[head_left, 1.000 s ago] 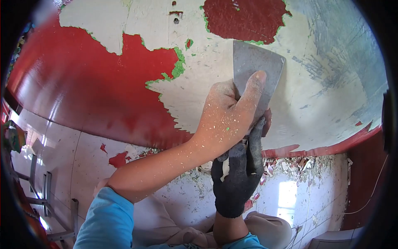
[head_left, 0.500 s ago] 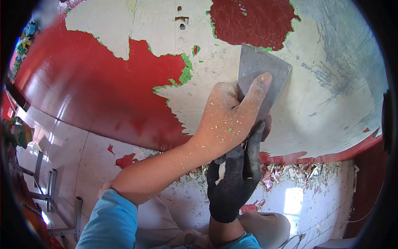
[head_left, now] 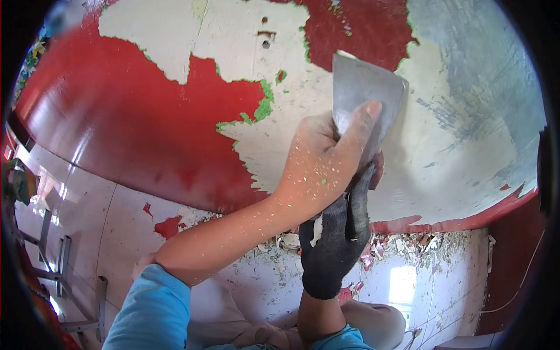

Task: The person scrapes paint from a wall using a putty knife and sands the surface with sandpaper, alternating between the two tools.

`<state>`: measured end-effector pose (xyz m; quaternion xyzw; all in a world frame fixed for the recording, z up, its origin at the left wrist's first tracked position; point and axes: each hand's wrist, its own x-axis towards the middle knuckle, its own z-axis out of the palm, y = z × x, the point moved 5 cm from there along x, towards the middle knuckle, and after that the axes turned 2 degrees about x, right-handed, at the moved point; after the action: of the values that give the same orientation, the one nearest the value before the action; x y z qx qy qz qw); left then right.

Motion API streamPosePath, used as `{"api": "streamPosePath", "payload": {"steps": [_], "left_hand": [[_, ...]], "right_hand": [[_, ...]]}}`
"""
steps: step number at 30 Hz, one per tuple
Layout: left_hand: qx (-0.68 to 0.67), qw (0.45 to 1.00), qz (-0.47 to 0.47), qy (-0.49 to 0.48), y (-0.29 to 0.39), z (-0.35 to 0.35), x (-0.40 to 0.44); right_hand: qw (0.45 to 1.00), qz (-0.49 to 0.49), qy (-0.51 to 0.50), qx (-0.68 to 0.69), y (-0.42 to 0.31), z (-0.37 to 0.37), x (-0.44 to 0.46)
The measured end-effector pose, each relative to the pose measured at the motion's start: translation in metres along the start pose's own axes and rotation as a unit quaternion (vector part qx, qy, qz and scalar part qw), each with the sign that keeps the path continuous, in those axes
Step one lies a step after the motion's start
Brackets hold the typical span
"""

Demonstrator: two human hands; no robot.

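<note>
My bare left hand (head_left: 326, 157), speckled with chips, grips a wide metal scraper (head_left: 367, 87) with its thumb flat on the blade. Below it, my right hand (head_left: 338, 239) in a black glove is closed around the scraper's lower end; the handle is mostly hidden. The blade's top edge lies over the lower border of a dark red paint patch (head_left: 361, 32) on a large curved surface (head_left: 291, 116). A thin pale sliver shows at the blade's upper left corner. Green-edged red paint (head_left: 146, 128) covers the surface's left part.
Paint flakes (head_left: 408, 245) lie on the tiled floor (head_left: 128, 233) under the surface's lower edge. Metal frame legs (head_left: 61, 262) stand at the left. A thin cable (head_left: 516, 286) hangs at the lower right. My bent legs (head_left: 373, 324) are at the bottom.
The blade has moved up into the dark red patch, and that patch's lower border has been scraped back. Both hands keep their hold. The view has shifted slightly.
</note>
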<state>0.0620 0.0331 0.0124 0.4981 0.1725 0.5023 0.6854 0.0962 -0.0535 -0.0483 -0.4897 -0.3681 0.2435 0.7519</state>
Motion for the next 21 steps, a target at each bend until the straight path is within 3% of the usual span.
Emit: {"api": "streamPosePath", "payload": {"steps": [12, 16, 21], "left_hand": [[0.046, 0.997, -0.024, -0.053, -0.011, -0.002, -0.004], [0.048, 0.998, -0.029, -0.039, -0.013, -0.001, -0.003], [0.03, 0.999, 0.034, 0.017, 0.021, 0.002, 0.002]], "right_hand": [[0.998, -0.005, 0.017, -0.053, -0.005, -0.007, -0.01], [0.997, 0.005, 0.018, -0.072, -0.009, -0.006, -0.008], [0.997, 0.016, 0.021, -0.076, -0.009, -0.004, -0.007]]}}
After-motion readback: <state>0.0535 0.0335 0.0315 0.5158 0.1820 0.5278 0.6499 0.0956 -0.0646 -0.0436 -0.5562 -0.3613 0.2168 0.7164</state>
